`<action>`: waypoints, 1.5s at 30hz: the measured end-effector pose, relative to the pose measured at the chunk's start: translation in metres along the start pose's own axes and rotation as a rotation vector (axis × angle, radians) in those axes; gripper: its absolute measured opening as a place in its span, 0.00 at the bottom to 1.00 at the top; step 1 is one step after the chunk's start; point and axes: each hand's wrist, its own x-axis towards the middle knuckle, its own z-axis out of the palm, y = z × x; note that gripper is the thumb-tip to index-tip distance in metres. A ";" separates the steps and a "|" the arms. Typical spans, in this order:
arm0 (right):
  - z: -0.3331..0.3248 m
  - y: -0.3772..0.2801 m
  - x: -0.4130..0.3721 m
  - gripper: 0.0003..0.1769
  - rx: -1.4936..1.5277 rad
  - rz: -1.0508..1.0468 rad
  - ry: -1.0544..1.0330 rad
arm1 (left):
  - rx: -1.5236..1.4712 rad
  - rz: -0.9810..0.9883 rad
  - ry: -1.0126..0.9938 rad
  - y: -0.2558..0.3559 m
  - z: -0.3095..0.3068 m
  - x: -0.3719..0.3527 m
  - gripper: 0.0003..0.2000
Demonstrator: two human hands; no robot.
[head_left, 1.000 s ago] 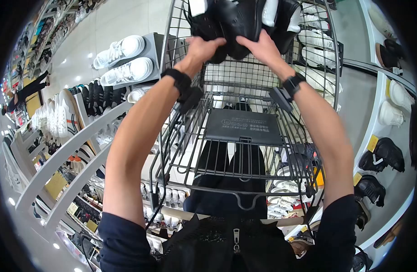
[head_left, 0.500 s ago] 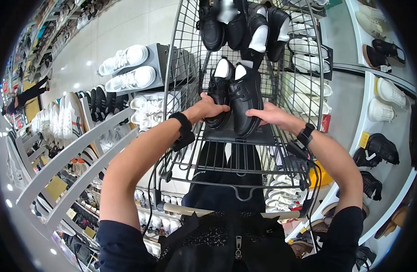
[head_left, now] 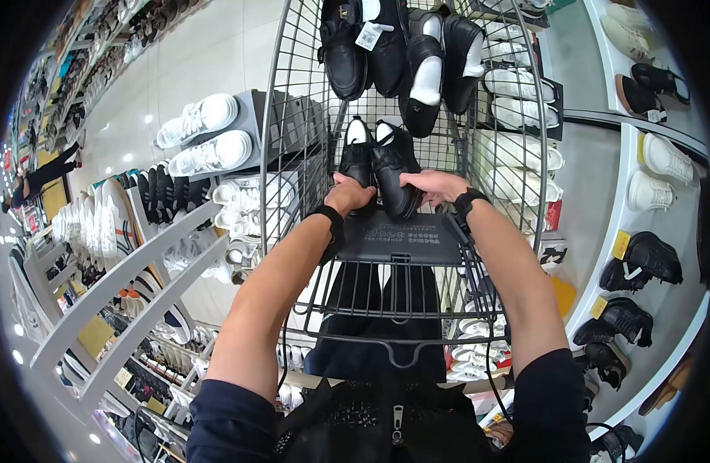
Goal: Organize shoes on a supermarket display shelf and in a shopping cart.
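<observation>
A pair of black shoes with white stuffing inside is in the wire shopping cart (head_left: 271, 147), toes toward me. My left hand (head_left: 349, 194) grips the toe end of the left black shoe (head_left: 355, 160), thumb across its top. On the other side, my right hand (head_left: 436, 187) is closed around the front of the right black shoe (head_left: 393, 163), its thumb on the upper. Both hands' lower fingers are partly hidden. Just nearer than the toes lies a black plastic panel (head_left: 401, 241) with printed text. Farther up the cart are several more black shoes (head_left: 345, 58), one with a white tag (head_left: 370, 35).
White sneakers (head_left: 210, 154) sit on grey shoe boxes (head_left: 281, 127) left of the cart. White rails (head_left: 131, 285) and shoe racks stand farther left. To the right, a shelf (head_left: 625, 208) holds black and white shoes. A person (head_left: 46, 177) is in the far-left aisle.
Both hands and the pair of shoes have moved lower and deeper into the cart. More of the black panel shows, and the view has shifted slightly.
</observation>
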 end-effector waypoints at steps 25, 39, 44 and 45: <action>-0.136 -0.052 0.022 0.63 0.233 -0.492 1.248 | -0.753 0.481 0.410 0.202 -0.051 -0.003 0.62; -0.158 -0.082 0.025 0.42 -0.122 -0.362 1.368 | -0.471 0.633 0.003 0.127 -0.103 -0.036 0.48; -0.141 -0.088 -0.019 0.40 -0.418 -0.433 1.364 | -0.250 0.551 -0.042 0.115 -0.091 -0.043 0.51; -0.137 -0.089 -0.027 0.39 -0.521 -0.437 1.337 | -0.266 0.565 0.003 0.110 -0.089 -0.051 0.52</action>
